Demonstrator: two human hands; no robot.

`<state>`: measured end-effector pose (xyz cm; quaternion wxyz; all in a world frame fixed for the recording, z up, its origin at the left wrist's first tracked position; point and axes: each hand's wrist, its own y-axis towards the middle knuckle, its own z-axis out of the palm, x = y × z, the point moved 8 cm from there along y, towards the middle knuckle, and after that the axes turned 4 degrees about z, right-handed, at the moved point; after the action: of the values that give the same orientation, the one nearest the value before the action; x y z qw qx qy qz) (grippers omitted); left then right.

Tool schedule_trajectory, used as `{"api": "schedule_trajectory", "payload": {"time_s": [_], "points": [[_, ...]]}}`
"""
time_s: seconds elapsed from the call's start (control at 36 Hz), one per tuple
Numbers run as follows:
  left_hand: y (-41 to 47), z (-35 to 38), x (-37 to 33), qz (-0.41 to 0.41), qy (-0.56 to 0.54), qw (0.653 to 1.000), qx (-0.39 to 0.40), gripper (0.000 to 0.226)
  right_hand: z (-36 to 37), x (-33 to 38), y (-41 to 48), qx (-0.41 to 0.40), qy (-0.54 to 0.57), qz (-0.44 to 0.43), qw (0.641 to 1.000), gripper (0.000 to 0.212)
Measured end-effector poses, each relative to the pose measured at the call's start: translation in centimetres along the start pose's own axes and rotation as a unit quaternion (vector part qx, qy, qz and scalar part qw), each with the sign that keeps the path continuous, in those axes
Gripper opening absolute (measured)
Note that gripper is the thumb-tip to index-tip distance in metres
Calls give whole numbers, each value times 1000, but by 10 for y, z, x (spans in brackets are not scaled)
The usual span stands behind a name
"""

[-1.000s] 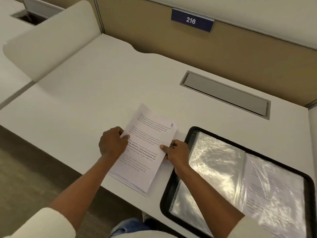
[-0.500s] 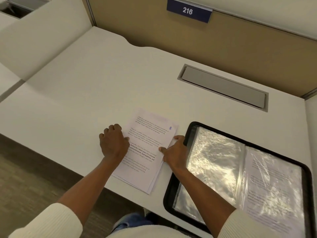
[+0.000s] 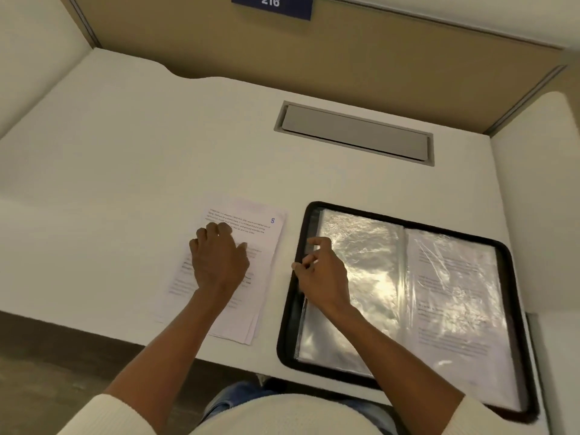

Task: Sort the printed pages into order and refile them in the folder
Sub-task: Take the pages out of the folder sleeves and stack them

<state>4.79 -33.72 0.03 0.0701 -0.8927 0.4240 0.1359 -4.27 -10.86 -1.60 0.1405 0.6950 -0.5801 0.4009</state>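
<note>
A small stack of printed pages (image 3: 251, 227) lies on the white desk (image 3: 131, 158), the top sheet marked 8 in blue at its upper right corner. My left hand (image 3: 218, 259) rests on the middle of the stack with fingers bent, pressing it down. To the right lies the open black folder (image 3: 514, 309) with shiny clear sleeves; the right-hand sleeve shows a printed page inside. My right hand (image 3: 323, 274) hovers over the folder's left edge, fingers loosely curled, holding nothing.
A grey cable hatch (image 3: 354, 133) is set into the desk behind the folder. Tan partition walls enclose the back, with a blue sign reading 216 (image 3: 271, 4). The desk's front edge runs just below the pages and folder.
My right hand has let go of the stack's right edge and moved right onto the folder's left edge. The left hand slid up onto the stack. The camera tilted down.
</note>
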Motion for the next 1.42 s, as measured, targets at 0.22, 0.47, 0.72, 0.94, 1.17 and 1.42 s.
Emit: {"api": "schedule_trajectory", "payload": {"time_s": [0.22, 0.47, 0.72, 0.94, 1.17, 1.42], "points": [[-60, 42, -163, 256, -109, 959, 45, 44, -106, -83, -35, -148, -69, -4, 987, 53], [-129, 97, -296, 428, -99, 890, 122, 55, -203, -197, -55, -231, -183, 90, 952, 70], [-160, 138, -327, 425, -42, 880, 209, 83, -254, -256, -53, -220, -252, 129, 934, 89], [-167, 144, -321, 417, -19, 889, 188, 87, -255, -273, -48, -181, -313, 100, 927, 82], [-164, 146, -324, 388, -39, 902, 184, 80, -260, -252, -52, -194, -153, 73, 966, 33], [-149, 101, -339, 152, -256, 949, 105, 41, -250, -226, -54, -102, 94, 93, 986, 95]]}}
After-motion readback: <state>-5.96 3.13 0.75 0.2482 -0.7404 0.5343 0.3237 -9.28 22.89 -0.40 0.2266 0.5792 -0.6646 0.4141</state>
